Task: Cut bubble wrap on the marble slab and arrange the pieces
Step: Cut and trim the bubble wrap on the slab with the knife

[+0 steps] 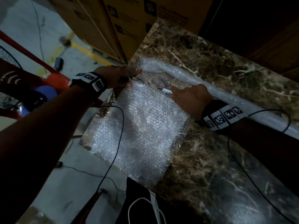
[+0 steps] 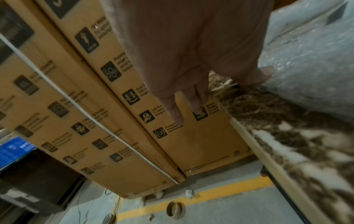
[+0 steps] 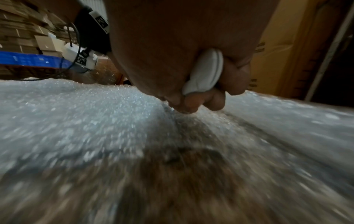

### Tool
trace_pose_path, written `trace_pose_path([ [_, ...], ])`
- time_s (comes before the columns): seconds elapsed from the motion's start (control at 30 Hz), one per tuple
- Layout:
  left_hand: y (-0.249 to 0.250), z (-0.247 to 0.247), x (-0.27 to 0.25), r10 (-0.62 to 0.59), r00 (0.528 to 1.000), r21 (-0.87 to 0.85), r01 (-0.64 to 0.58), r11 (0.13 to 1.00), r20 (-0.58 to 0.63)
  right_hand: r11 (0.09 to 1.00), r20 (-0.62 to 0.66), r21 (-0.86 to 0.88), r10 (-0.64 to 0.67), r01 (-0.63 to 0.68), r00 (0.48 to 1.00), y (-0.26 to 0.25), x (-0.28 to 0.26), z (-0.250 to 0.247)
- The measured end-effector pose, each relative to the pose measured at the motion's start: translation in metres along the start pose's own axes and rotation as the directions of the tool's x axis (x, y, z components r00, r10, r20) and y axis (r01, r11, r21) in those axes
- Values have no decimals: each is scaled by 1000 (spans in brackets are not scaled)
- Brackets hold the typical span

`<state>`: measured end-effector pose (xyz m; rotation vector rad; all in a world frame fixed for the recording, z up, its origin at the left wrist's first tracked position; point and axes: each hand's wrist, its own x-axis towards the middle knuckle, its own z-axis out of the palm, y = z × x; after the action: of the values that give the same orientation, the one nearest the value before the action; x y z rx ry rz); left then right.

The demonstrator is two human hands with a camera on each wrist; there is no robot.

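A brown-veined marble slab (image 1: 218, 159) carries a flat bubble wrap sheet (image 1: 139, 126) at its left part. The rest of the bubble wrap roll (image 1: 202, 88) lies diagonally behind the sheet. At the slab's far-left edge, my left hand (image 1: 123, 76) has its thumb (image 2: 266, 72) pressing on the wrap while straight fingers (image 2: 178, 109) hang past the edge. My right hand (image 1: 186, 96) grips a small white cutter (image 1: 166, 91) with curled fingers. The cutter (image 3: 205, 71) is held low on the wrap between sheet and roll; its blade is hidden.
Tall cardboard boxes (image 1: 123, 21) stand against the slab's far-left corner. A red metal frame (image 1: 32, 59) is on the left over the concrete floor. Black cables (image 1: 119, 126) trail from both wrists across the sheet and slab. A tape roll (image 2: 175, 210) lies on the floor.
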<state>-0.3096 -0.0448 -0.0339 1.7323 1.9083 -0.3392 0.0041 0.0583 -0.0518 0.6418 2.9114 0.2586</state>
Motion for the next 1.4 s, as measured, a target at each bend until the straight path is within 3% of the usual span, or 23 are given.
trace_pose_path([
  [0.07,2,2,-6,-16,1000,76,18,997,-24,1000,17,28,11,-12,1000,8,-19,-2],
  [0.13,16,4,-10,-56,985,163,84,983,-166,999,12,-7,48,-48,999,12,-37,-2],
  [0.17,31,5,-14,-83,956,149,129,980,-280,998,16,-31,63,-63,998,14,-45,-5],
  [0.23,70,14,-20,-166,862,-41,167,985,-480,998,-14,18,57,-57,998,13,-50,-4],
  [0.3,120,29,-25,-86,831,-61,62,996,-550,996,-17,50,75,-74,997,13,-52,-4],
  [0.33,137,41,-27,-65,831,-80,25,997,-553,994,-4,58,91,-91,996,13,-52,-5],
  [0.47,164,73,-26,-332,815,-303,203,931,-474,995,11,26,99,-100,995,9,-58,1],
  [0.63,156,90,-23,-313,842,-258,216,942,-439,984,-4,144,111,-109,994,11,-64,7],
  [0.83,161,100,-23,-331,850,-278,229,933,-409,989,40,29,142,-143,989,31,-112,5],
  [0.97,162,99,-23,-343,858,-300,236,924,-383,973,-27,197,131,-123,991,47,-140,5],
  [1.17,162,95,-25,-343,873,-306,241,921,-347,983,140,138,101,-120,985,56,-168,6],
  [1.27,163,94,-25,-345,879,-303,247,920,-330,979,80,160,113,-124,990,62,-177,0],
  [1.4,165,92,-29,-313,878,-274,221,936,-362,983,-22,7,183,-182,983,56,-188,6],
])
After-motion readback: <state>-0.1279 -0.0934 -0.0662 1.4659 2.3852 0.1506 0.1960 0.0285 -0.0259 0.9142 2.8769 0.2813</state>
